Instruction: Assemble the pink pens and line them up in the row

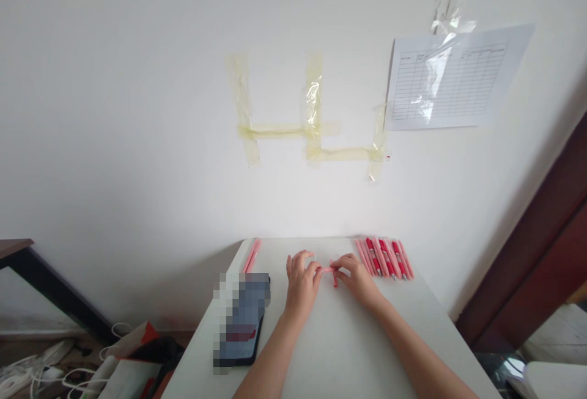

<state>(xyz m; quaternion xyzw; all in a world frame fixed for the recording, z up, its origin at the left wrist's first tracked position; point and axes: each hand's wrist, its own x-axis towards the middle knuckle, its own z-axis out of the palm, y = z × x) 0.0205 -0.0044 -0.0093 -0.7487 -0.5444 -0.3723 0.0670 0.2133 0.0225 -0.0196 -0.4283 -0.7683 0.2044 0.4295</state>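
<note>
Above the white table [339,344], my left hand [300,280] is pinched at the thumb and forefinger on one end of a short pink tube-like piece [326,269]. My right hand [360,278] has its fingertips closed at the other end of that piece. Another pink piece with a red end [335,283] points down beneath the right fingertips; whether the two are joined, I cannot tell. Just right of that hand, red click pens [386,257] lie in a row among slim pink pieces [362,257]. Two or so pink sticks [252,255] lie at the back left.
A dark phone [247,325], partly blurred out, lies on the table's left side. The white wall [183,112] rises behind the table, with yellowish tape [279,132] and a taped printed sheet [454,81]. Cables [50,374] lie on the floor at left.
</note>
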